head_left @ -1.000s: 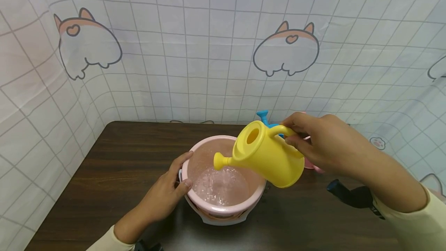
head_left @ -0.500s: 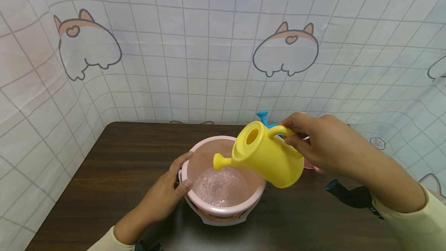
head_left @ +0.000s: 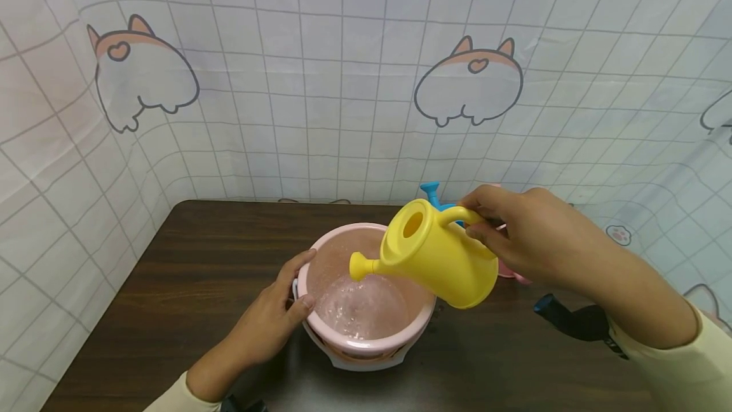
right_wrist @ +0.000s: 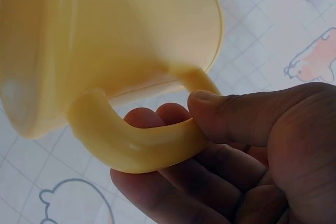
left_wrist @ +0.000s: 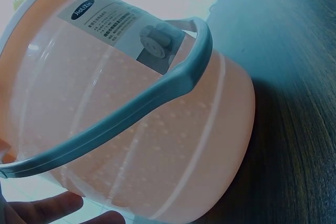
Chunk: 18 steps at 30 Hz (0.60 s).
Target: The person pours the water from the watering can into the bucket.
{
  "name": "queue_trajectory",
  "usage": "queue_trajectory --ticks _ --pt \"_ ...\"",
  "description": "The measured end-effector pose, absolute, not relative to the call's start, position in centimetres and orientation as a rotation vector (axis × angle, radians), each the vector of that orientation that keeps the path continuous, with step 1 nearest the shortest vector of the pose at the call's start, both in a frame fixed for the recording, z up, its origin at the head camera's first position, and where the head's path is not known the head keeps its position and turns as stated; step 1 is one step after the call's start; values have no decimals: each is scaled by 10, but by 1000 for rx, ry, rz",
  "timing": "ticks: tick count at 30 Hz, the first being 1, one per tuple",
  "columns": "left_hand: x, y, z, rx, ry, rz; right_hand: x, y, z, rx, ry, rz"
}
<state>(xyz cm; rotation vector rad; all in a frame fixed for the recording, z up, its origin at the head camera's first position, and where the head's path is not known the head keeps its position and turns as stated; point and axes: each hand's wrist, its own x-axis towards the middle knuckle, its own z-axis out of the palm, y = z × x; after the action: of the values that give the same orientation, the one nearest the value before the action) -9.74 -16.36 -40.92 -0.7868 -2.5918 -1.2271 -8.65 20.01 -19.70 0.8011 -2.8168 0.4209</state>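
Note:
My right hand (head_left: 526, 234) grips the handle of a yellow toy watering can (head_left: 443, 259), thumb and fingers curled round it in the right wrist view. The can leans left, its spout head over the inside of a pink bucket (head_left: 374, 341). Agitated water (head_left: 360, 304) fills the bucket's bottom; a stream from the spout is hard to make out. My left hand (head_left: 265, 320) holds the bucket's left rim by thumb and index finger. In the left wrist view, other fingers (left_wrist: 47, 208) reach along the outside, below the grey-blue bail handle (left_wrist: 121, 121).
Behind the yellow can stand a blue watering can (head_left: 431, 192) and a pink item (head_left: 506, 270), both mostly hidden. The dark wooden table (head_left: 189, 259) backs onto a grid-patterned sheet (head_left: 320, 81). A black wrist mount (head_left: 572, 322) juts from the right sleeve.
The water's ripples shift from frame to frame. Both hands, the yellow watering can and the bucket stay almost where they were.

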Motion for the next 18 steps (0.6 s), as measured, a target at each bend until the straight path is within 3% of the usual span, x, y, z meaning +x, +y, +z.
queue_trajectory --ticks 18 --pt "-98 -165 -408 -764 -2627 -1240 -86 196 -193 781 -2881 455"
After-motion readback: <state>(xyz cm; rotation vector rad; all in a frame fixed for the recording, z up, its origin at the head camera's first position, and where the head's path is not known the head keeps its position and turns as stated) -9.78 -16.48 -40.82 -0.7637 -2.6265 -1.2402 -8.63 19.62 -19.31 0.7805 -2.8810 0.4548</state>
